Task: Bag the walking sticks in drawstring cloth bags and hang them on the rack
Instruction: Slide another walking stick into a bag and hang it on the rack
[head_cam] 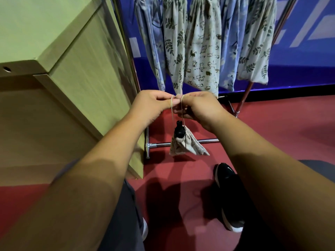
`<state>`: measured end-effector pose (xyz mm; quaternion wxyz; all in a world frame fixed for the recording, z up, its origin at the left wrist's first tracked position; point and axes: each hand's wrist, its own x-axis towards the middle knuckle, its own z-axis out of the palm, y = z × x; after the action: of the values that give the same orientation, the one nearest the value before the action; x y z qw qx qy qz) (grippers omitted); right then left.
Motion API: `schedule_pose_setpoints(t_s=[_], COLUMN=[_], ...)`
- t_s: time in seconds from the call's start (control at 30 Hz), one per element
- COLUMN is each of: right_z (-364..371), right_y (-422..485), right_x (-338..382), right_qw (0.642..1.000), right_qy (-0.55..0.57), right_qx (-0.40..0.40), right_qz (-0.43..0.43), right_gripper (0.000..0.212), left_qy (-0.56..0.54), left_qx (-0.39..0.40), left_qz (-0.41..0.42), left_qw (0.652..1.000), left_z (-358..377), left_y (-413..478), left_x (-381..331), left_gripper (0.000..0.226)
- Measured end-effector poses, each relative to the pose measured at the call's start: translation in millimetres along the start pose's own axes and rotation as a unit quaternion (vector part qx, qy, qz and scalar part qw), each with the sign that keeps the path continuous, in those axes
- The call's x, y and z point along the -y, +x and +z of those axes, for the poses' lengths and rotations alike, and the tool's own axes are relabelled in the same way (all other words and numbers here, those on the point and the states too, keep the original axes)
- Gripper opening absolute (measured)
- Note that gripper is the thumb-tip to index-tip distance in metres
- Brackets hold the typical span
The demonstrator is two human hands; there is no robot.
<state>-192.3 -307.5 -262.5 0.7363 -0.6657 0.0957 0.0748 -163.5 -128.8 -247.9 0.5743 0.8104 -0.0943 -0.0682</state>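
A small beige drawstring cloth bag (pixel 188 144) hangs low from its cord, with the black handle of a walking stick (pixel 179 131) poking out of its mouth. My left hand (pixel 154 104) and my right hand (pixel 199 105) meet above it, each pinching a strand of the pale drawstring (pixel 183 113). Behind them several filled patterned bags hang from the metal rack (pixel 183 143): a leaf-print bag (pixel 174 44), a cat-print bag (pixel 203 51) and blue ones. The rest of the stick is hidden inside the cloth.
A light wooden cabinet (pixel 63 87) stands close on the left, against the rack's upright. The floor (pixel 272 133) is red, with a blue wall behind. My black shoe (pixel 228 194) stands below the hands.
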Motion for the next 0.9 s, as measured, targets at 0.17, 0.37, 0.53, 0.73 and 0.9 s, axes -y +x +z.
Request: schedule_pose_setpoints(t_s=[0.17, 0.37, 0.53, 0.73, 0.9], right_z=[1.7, -5.5, -11.9, -14.9, -14.1], right_y=[-3.8, -5.7, -12.6, -26.6, -37.9], right_x=[6.1, 3.6, 7.3, 17.1, 18.7], right_qw=[0.998, 0.998, 0.999, 0.999, 0.997], right_qy=[0.034, 0.001, -0.005, -0.04, -0.051], right_qx=[-0.019, -0.018, -0.041, -0.018, -0.041], right_qz=[0.054, 0.056, 0.031, -0.012, -0.039], right_gripper=[0.023, 0.034, 0.011, 0.01, 0.009], left_qy=[0.047, 0.139, 0.13, 0.112, 0.106], left_qx=[0.029, 0.075, 0.081, 0.125, 0.13], left_qz=[0.013, 0.029, 0.021, 0.011, -0.004], left_qw=[0.998, 0.987, 0.988, 0.986, 0.986], left_z=[7.7, 15.4, 20.7, 26.8, 44.1], left_y=[4.9, 10.4, 15.0, 13.5, 6.6], left_x=[3.1, 4.9, 2.9, 1.0, -3.6], left_gripper=[0.015, 0.009, 0.017, 0.038, 0.017])
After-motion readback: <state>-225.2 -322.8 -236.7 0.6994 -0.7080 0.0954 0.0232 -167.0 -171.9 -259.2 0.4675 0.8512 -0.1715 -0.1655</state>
